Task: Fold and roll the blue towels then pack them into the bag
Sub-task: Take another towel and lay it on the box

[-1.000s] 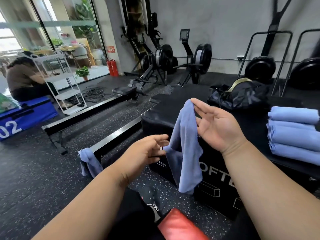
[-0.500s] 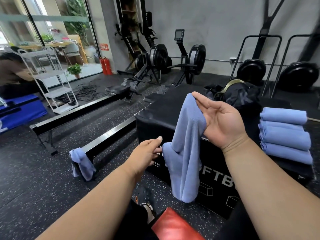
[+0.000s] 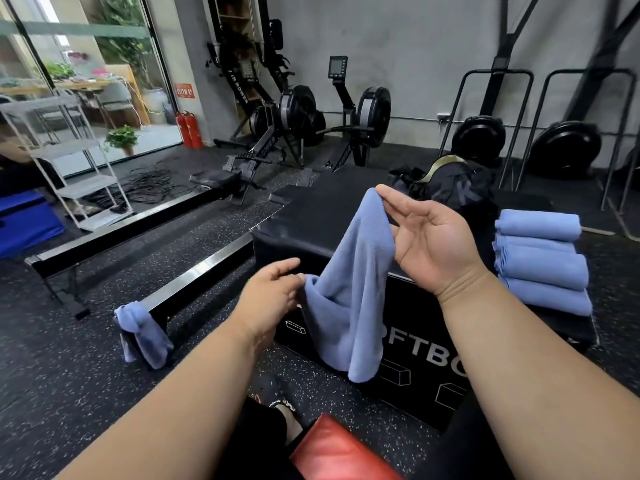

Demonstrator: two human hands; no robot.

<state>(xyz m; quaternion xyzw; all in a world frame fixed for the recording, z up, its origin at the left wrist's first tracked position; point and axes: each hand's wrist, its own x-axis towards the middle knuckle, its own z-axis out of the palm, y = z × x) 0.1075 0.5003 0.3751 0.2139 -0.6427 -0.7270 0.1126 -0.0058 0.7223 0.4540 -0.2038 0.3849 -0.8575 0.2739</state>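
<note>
So, not much is done yet. A stack (image 3: 540, 261) of folded towels sits on the black box (image 3: 322, 220), and the bag (image 3: 450, 188) behind it looks unpacked. Another towel (image 3: 143, 327) hangs on a rail. The right hand (image 3: 433, 240) pinches the top of a hanging towel (image 3: 349, 296), other fingers loose. The left hand (image 3: 273, 292) pinches its lower edge.

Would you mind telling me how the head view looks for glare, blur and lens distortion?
Head view: daylight washes out the glass wall at the left; the wide lens bows the uprights at the frame edges; the hanging towel and right hand are fairly sharp, the folded towels slightly soft.
</note>
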